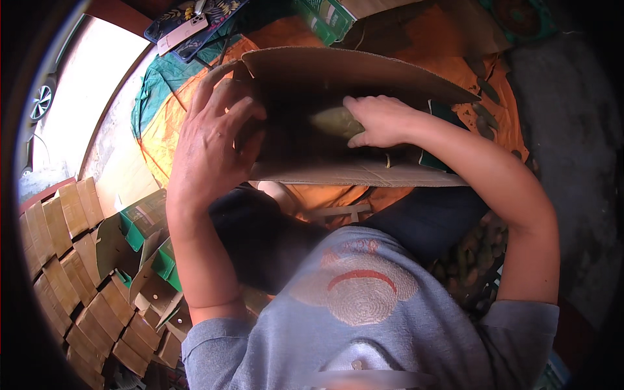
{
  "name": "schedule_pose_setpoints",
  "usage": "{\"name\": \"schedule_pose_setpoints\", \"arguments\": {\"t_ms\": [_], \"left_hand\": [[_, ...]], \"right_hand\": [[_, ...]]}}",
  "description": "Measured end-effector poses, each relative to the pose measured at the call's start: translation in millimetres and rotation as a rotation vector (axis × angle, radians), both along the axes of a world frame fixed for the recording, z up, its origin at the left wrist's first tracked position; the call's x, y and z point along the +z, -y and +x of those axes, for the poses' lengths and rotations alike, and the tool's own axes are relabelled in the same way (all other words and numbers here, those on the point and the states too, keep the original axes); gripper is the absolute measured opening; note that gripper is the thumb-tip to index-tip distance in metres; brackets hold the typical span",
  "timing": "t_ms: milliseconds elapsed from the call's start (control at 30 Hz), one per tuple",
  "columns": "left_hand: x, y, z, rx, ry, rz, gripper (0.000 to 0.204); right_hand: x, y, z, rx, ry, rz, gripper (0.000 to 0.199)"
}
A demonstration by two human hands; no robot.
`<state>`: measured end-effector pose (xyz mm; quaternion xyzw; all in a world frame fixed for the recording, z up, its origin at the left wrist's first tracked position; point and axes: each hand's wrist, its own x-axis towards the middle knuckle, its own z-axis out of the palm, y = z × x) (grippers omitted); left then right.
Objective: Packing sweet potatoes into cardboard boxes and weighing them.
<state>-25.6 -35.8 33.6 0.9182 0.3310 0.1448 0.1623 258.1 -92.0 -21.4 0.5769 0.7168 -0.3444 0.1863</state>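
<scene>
A long cardboard box [357, 174] lies open in front of me, with its flaps standing up and its inside mostly in dark shadow. Inside it, my right hand [380, 121] is closed round the end of a green mango [337, 122], which is slightly blurred. My left hand [218, 127] is at the box's left end, fingers apart and bent toward the inside. It touches or nearly touches the corner of the far flap [351, 68]. I see nothing between its fingers. The bottom of the box is too dark to make out.
An orange tarp [170, 140] spreads under the box. Stacked cardboard boxes [84, 273] fill the lower left. More green fruits lie at the right [484, 120] and beside my leg [471, 260]. A phone [183, 34] rests on a dark patterned surface at the upper left.
</scene>
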Motion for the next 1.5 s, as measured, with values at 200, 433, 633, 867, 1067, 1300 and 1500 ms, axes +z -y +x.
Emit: {"name": "schedule_pose_setpoints", "arguments": {"t_ms": [200, 433, 633, 867, 1067, 1300, 1500], "left_hand": [[-3, 1, -4, -0.037, 0.057, 0.048, 0.023], [-14, 5, -3, -0.056, 0.088, 0.083, 0.020], [-29, 6, 1, -0.099, 0.147, 0.108, 0.015], [-23, 10, 18, -0.161, 0.193, 0.101, 0.013], [-26, -10, -2, 0.054, 0.308, 0.171, 0.015], [-20, -18, -44, 0.327, 0.099, 0.202, 0.018], [-37, -19, -89, 0.401, -0.135, 0.150, 0.025]], "right_hand": [[25, 4, 5, -0.058, -0.166, 0.238, 0.059], [111, 70, 48, -0.384, -0.604, 0.742, 0.034], [112, 196, 158, -0.953, -0.343, 1.164, 0.026], [-51, 404, 273, -1.520, -0.241, 0.802, 0.028], [-169, 531, 253, -1.806, -0.206, 0.371, 0.039], [-173, 509, 190, -1.964, -0.186, -0.004, 0.037], [-276, 544, 215, -1.880, -0.152, 0.065, 0.043]]}}
